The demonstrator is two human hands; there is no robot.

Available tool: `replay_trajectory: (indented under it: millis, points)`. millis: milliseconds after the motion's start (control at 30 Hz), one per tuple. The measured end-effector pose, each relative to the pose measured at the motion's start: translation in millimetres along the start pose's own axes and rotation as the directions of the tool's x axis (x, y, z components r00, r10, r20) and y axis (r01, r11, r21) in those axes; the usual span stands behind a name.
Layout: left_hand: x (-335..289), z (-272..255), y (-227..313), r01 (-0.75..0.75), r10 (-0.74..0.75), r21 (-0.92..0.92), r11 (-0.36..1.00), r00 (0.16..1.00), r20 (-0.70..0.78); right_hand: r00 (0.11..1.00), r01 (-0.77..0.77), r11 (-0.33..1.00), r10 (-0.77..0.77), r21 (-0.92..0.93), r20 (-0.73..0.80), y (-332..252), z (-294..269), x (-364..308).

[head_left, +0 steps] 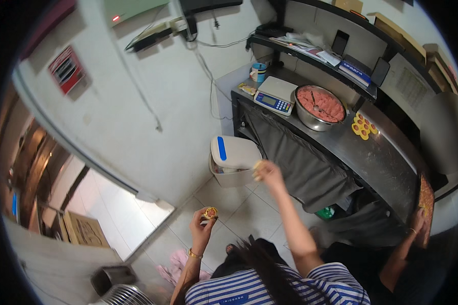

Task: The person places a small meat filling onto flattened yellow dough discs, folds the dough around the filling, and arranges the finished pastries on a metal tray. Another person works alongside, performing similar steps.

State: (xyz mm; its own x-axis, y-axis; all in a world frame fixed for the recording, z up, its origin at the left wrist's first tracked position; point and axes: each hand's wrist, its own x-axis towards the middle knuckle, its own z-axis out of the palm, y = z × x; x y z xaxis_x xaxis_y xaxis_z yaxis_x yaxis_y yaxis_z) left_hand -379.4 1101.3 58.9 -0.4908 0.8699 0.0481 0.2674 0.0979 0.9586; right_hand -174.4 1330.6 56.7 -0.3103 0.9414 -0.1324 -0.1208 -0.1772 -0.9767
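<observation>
In my left hand (201,229) is a small open-topped dumpling (210,213) with a yellow wrapper and pink filling, its top facing up. My right hand (269,175) reaches forward over the right edge of a white lidded bin (234,178). Its fingers are drawn together and slightly blurred, with a yellowish bit at their tips that I cannot make out. A steel bowl (315,123) of pink minced meat (323,104) stands on the dark counter, with a spoon (315,104) in the meat. Several similar yellow dumplings (364,125) sit grouped to the bowl's right.
A digital scale (275,96) and a blue mug (258,72) stand left of the bowl. Above runs a shelf holding papers (310,51) and a phone (340,42). Another person's hand (417,221) is at an orange-brown board (425,203) on the right. A cardboard box (86,230) is lower left.
</observation>
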Motion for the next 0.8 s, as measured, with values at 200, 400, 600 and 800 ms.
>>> replay_trajectory:
  millis: [200, 400, 600, 800]
  points:
    - [132.0, 27.6, 17.4, -0.038, 0.036, 0.028, 0.999, 0.998, 0.060, 0.792, 0.154, 0.986, -0.085, 0.063, -0.604, -21.3, -120.4, 215.2]
    - [257.0, 90.9, 49.8, -0.019, 0.023, -0.051, 0.999, 0.997, 0.078, 0.637, 0.079, 0.987, 0.055, 0.137, -0.768, -7.6, -156.7, 330.5]
    - [381.7, 167.7, 93.9, -0.189, 0.177, 0.026, 0.982, 0.955, 0.240, 0.346, -0.003, 0.987, 0.152, 0.161, -0.926, 6.9, -144.2, 364.9]
    - [438.8, 225.4, 109.2, -0.181, 0.205, -0.096, 0.979, 0.869, 0.451, 0.205, -0.120, 0.979, 0.188, 0.166, -0.961, -1.6, -137.7, 380.8]
